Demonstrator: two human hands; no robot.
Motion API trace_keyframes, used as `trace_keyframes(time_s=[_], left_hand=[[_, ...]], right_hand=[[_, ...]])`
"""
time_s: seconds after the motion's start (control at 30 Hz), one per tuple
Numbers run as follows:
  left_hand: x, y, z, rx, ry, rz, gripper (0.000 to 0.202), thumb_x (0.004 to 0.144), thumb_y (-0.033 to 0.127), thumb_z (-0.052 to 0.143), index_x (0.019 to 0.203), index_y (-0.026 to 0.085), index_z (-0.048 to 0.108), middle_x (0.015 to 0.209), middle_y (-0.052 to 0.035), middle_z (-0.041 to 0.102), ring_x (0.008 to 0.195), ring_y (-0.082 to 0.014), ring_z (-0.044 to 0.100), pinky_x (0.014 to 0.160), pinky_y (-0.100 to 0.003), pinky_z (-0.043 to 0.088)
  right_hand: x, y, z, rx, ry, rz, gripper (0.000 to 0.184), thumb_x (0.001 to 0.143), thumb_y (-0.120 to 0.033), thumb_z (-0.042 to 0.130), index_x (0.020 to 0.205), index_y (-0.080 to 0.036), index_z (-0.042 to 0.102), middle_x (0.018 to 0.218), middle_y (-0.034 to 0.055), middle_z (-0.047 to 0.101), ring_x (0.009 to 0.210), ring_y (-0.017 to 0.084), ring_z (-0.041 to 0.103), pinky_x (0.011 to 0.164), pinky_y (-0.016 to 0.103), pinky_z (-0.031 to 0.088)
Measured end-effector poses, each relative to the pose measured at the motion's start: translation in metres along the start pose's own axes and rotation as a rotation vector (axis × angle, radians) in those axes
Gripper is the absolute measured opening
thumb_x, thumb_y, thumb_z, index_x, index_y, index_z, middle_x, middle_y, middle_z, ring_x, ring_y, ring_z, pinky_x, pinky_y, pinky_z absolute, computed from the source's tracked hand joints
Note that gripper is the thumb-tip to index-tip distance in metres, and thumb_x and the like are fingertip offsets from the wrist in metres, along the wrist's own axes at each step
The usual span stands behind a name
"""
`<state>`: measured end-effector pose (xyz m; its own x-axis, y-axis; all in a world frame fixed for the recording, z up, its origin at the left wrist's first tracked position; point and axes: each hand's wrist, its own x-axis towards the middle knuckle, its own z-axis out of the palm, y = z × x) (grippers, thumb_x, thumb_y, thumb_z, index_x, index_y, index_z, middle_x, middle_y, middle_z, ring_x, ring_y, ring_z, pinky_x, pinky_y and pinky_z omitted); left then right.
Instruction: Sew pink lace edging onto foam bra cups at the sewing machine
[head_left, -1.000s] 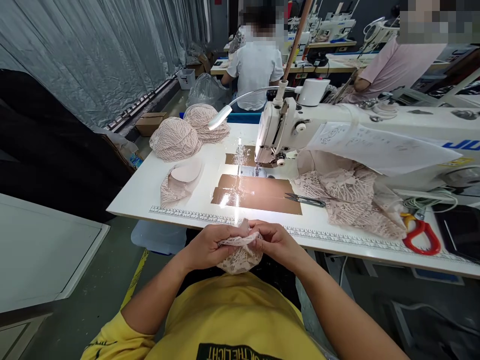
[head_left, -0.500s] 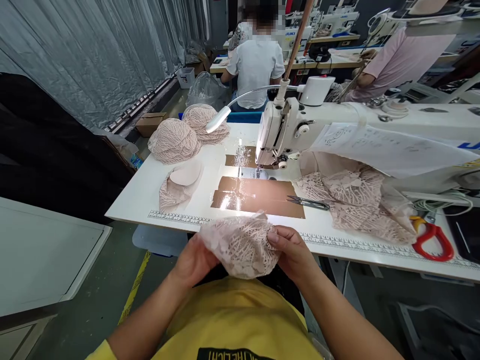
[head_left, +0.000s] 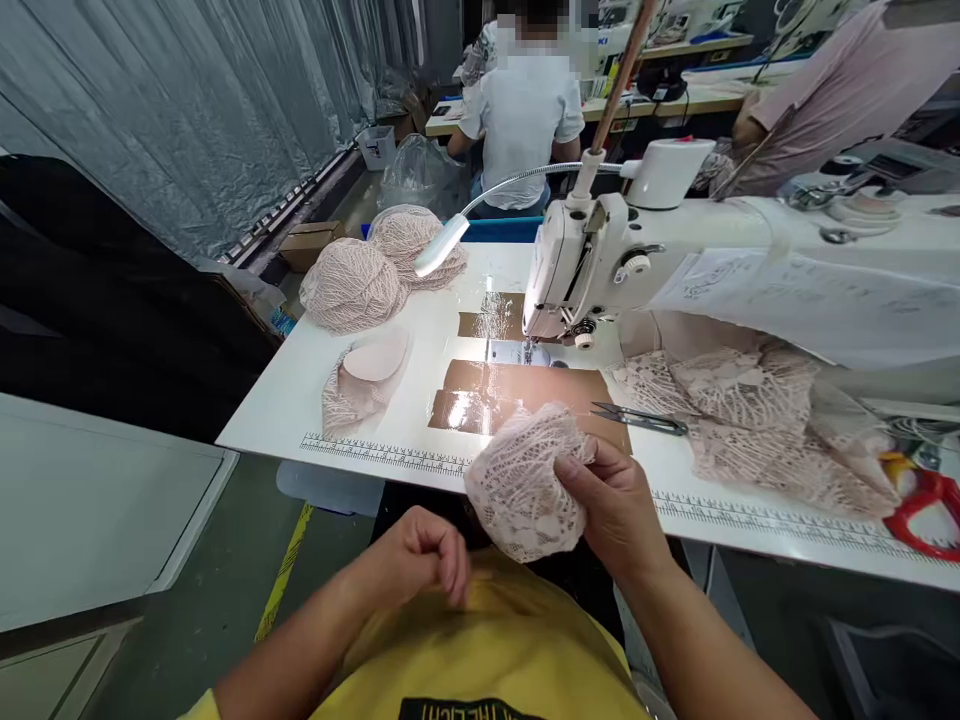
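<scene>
A beige lace bra cup (head_left: 529,485) is pinched at its right edge between the thumb and fingers of my right hand (head_left: 611,500), just over the table's front edge. Its rounded lace side faces me. My left hand (head_left: 431,560) is apart from the cup, in front of my body, its fingers curled in and nothing visible in them. Beyond the cup stands a white sewing machine (head_left: 577,260), its needle over the metal plate. Thread snips (head_left: 641,418) lie to the right of the cup, on brown tape (head_left: 525,385) and the white tabletop.
Stacked lace cups (head_left: 352,285) sit at the table's back left, with a single cup (head_left: 367,380) nearer me. Lace pieces (head_left: 757,420) lie under the machine arm, beside red-handled scissors (head_left: 926,510). A lamp (head_left: 442,245) reaches over the table. Two people work beyond.
My left hand has let go of the lace cup and dropped toward my body. My right hand has turned the cup and moved it slightly right. The view has shifted a little.
</scene>
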<state>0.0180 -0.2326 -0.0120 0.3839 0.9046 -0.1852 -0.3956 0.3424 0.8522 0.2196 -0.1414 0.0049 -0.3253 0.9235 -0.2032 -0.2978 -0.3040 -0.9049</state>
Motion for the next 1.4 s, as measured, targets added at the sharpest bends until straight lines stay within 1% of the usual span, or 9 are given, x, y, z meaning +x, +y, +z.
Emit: trace_keyframes(time_s=[0.03,0.1,0.2,0.37,0.47,0.7,0.93,1.1,1.4], left_hand=[[-0.003,0.01,-0.005,0.095,-0.057,0.057,0.03,0.076,0.023,0.069,0.052,0.013,0.056,0.054,-0.0042,0.059,0.054,-0.0131,0.057,0.054,-0.025,0.044],[-0.004,0.033,-0.01,0.294,0.067,0.234,0.012,0.08,0.026,0.067,0.075,0.015,0.065,0.078,-0.0068,0.066,0.072,-0.0153,0.061,0.068,-0.027,0.048],[0.008,0.058,-0.006,0.649,0.209,0.291,0.056,0.067,0.026,0.079,0.119,0.022,0.059,0.122,-0.0082,0.058,0.108,-0.0224,0.053,0.091,-0.031,0.044],[0.032,0.054,-0.001,0.575,0.13,0.096,0.022,0.081,0.031,0.066,0.094,0.014,0.061,0.078,-0.0006,0.058,0.068,-0.0106,0.05,0.062,-0.021,0.042],[0.037,0.047,-0.006,0.506,0.133,0.079,0.02,0.082,0.031,0.065,0.084,0.013,0.057,0.07,0.0021,0.051,0.062,-0.0079,0.043,0.057,-0.019,0.037],[0.042,0.049,-0.016,0.508,0.073,0.032,0.021,0.081,0.032,0.065,0.082,0.013,0.054,0.07,0.0024,0.046,0.061,-0.0079,0.039,0.055,-0.02,0.033],[0.051,0.066,-0.017,0.755,0.121,0.191,0.033,0.078,0.029,0.069,0.107,0.017,0.058,0.094,-0.0031,0.06,0.084,-0.0149,0.055,0.075,-0.025,0.044],[0.058,0.074,-0.017,0.889,0.121,0.221,0.014,0.087,0.026,0.058,0.095,0.015,0.061,0.084,-0.0029,0.061,0.074,-0.0128,0.054,0.067,-0.024,0.042],[0.068,0.078,-0.02,0.982,0.05,0.277,0.013,0.088,0.022,0.054,0.094,0.013,0.062,0.08,-0.0042,0.063,0.071,-0.0131,0.054,0.065,-0.024,0.04]], right_hand=[[0.001,-0.002,0.0,-0.044,-0.053,0.013,0.031,0.065,-0.04,0.079,0.063,-0.019,0.057,0.063,-0.0013,0.058,0.057,0.012,0.051,0.053,0.024,0.043],[0.003,-0.005,0.002,-0.165,-0.208,0.041,0.029,0.068,-0.036,0.078,0.063,-0.018,0.057,0.063,-0.002,0.056,0.058,0.011,0.049,0.053,0.022,0.041],[0.005,-0.005,0.011,-0.305,-0.392,0.053,0.026,0.072,-0.035,0.075,0.067,-0.018,0.057,0.065,-0.0025,0.054,0.06,0.01,0.047,0.055,0.022,0.039],[0.013,-0.002,0.014,-0.465,-0.376,-0.048,0.021,0.077,-0.034,0.07,0.075,-0.019,0.056,0.067,-0.0037,0.052,0.061,0.01,0.044,0.054,0.021,0.037],[0.018,0.0,0.013,-0.516,-0.293,-0.083,0.019,0.079,-0.035,0.067,0.079,-0.02,0.056,0.064,-0.0046,0.049,0.058,0.01,0.042,0.052,0.021,0.036],[0.026,0.001,0.019,-0.433,-0.235,-0.208,0.016,0.081,-0.029,0.065,0.069,-0.02,0.06,0.078,0.0017,0.065,0.074,0.015,0.06,0.067,0.026,0.047],[0.033,0.0,0.023,-0.513,-0.148,-0.262,0.015,0.08,-0.025,0.065,0.067,-0.02,0.06,0.071,0.0008,0.067,0.063,0.013,0.06,0.057,0.023,0.046],[0.038,-0.002,0.025,-0.539,-0.136,-0.315,0.014,0.081,-0.022,0.064,0.067,-0.019,0.061,0.075,0.0017,0.068,0.065,0.013,0.063,0.058,0.023,0.048],[0.044,-0.004,0.025,-0.546,-0.146,-0.365,0.012,0.08,-0.02,0.063,0.068,-0.02,0.06,0.074,0.0007,0.069,0.066,0.013,0.064,0.059,0.023,0.048]])
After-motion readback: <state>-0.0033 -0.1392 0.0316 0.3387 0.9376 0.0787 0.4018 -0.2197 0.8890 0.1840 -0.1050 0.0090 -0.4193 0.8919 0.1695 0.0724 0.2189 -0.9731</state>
